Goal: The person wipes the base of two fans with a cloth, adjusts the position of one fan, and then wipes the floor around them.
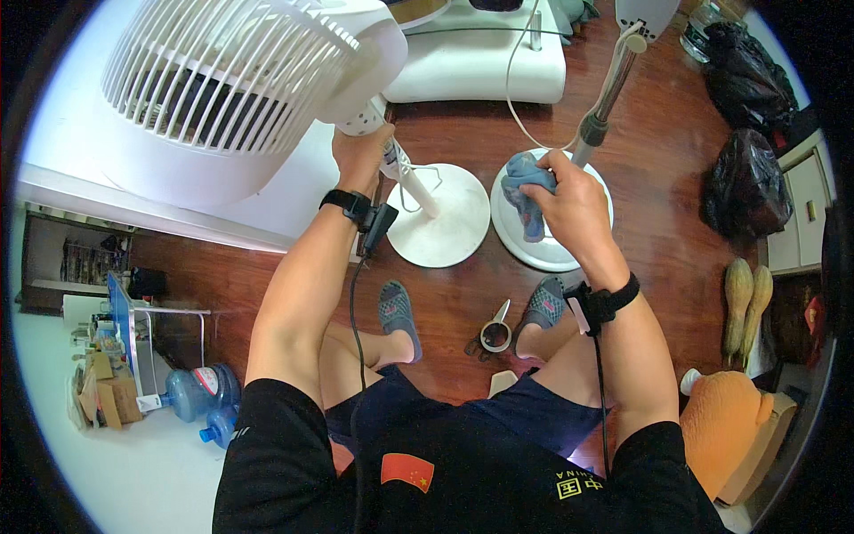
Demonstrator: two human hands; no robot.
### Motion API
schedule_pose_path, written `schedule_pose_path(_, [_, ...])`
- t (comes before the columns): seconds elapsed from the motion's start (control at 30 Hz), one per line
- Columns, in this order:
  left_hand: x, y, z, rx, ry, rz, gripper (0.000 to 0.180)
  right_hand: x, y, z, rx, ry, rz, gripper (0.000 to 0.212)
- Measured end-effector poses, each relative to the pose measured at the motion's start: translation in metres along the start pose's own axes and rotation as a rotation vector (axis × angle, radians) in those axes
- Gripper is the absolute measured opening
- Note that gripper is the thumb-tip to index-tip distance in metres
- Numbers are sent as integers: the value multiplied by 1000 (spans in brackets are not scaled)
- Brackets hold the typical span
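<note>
My left hand point(361, 158) is wrapped round the neck of a white pedestal fan point(240, 84), just under its motor housing. The fan's caged head leans to the left, and a cord hangs looped along its pole. Its round white base point(445, 231) rests on the wooden floor. In my right hand point(574, 200) is a bunched blue-grey cloth point(525, 182), held over a second round white base point(509, 233). From that base rises a metal pole point(608, 93) with a grey collar; its white top part is cut off by the upper edge.
Between my slippered feet lies a small round-headed, handled object point(495, 335). Black plastic bags point(747, 187) and two long tan gourds point(745, 307) stand along the right. Blue water jugs point(191, 393) sit at left. A white cord point(511, 98) runs near the second base.
</note>
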State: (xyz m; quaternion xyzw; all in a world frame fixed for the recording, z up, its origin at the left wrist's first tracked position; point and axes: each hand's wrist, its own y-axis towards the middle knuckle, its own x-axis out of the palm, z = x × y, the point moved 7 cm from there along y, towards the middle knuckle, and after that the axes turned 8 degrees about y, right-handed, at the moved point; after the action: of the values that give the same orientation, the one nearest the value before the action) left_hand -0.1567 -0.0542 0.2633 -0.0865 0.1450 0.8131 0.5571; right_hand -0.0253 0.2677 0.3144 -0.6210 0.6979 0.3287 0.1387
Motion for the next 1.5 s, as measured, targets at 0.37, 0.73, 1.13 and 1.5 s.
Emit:
schedule_pose_path(0.37, [-1,-23,4,-69,0,-9,51,16,-15,-10,-11,73,-111,19])
schedule_pose_path(0.73, [87,-225,-8,-625,-851,-728,28,28,-12,-2,110,301,-291,31])
schedule_pose_path(1.13, [89,-249,-33,-859,-905,-908,57,43,-29,10,-26,0,-499,34])
schedule_pose_path(1.5, [104,-244,-42,-903,-1008,-785,54,54,-33,26,143,-28,-575,38])
